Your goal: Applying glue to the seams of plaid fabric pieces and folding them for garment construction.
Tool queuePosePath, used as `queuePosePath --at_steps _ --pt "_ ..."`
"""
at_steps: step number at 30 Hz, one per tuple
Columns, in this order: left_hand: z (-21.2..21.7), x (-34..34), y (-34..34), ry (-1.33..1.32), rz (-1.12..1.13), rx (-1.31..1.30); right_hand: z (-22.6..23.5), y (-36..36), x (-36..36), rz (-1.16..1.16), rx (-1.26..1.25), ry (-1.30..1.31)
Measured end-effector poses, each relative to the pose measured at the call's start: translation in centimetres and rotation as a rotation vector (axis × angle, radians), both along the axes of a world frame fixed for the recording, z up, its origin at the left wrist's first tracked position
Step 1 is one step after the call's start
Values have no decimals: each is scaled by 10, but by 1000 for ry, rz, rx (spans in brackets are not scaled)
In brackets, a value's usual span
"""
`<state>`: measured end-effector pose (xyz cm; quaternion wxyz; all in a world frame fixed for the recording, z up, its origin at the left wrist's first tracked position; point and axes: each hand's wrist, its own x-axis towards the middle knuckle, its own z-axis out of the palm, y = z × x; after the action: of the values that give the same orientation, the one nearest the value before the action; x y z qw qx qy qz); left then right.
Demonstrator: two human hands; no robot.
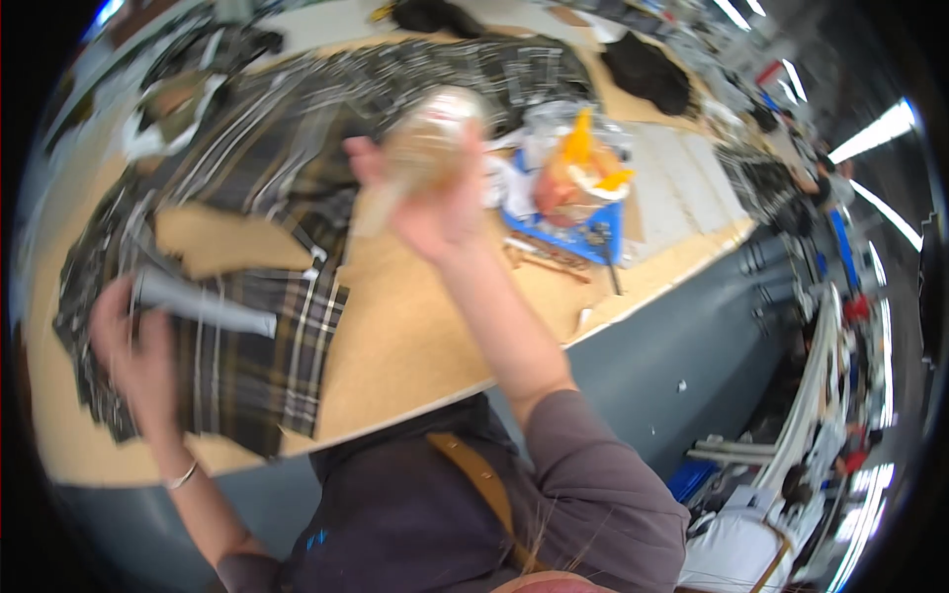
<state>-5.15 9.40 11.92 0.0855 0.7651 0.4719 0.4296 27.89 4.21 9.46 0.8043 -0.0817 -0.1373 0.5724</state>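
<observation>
My right hand [445, 212] is raised over the table, its fingers round a rounded, translucent tan-and-white thing [435, 138]. Motion smears that thing, so its kind is unclear; a pale streak trails from it down to the left. Dark plaid fabric [222, 371] lies spread across the left of the table in cut pieces. On it rests a pale grey strip [208, 304], narrow and slanting. My left hand [138, 346] is at the strip's left end, above the fabric, thumb and fingers apart. Whether a fingertip touches the strip is blurred.
A blue tray [611, 232] holds an orange-and-white container [573, 193], clear plastic and small tools. More plaid fabric [474, 74] lies along the far side, with a dark cloth bundle [647, 74] to its right. The tan table [415, 346] has its edge at my waist.
</observation>
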Motion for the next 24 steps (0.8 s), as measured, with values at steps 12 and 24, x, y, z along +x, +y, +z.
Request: queuePosePath --at_steps 12,24 --pt "-109 27 -57 517 -258 -217 -68 -156 1 -464 -522 -31" --pt "-98 60 -96 -732 -243 -1154 -90 -80 -34 133 -464 69"
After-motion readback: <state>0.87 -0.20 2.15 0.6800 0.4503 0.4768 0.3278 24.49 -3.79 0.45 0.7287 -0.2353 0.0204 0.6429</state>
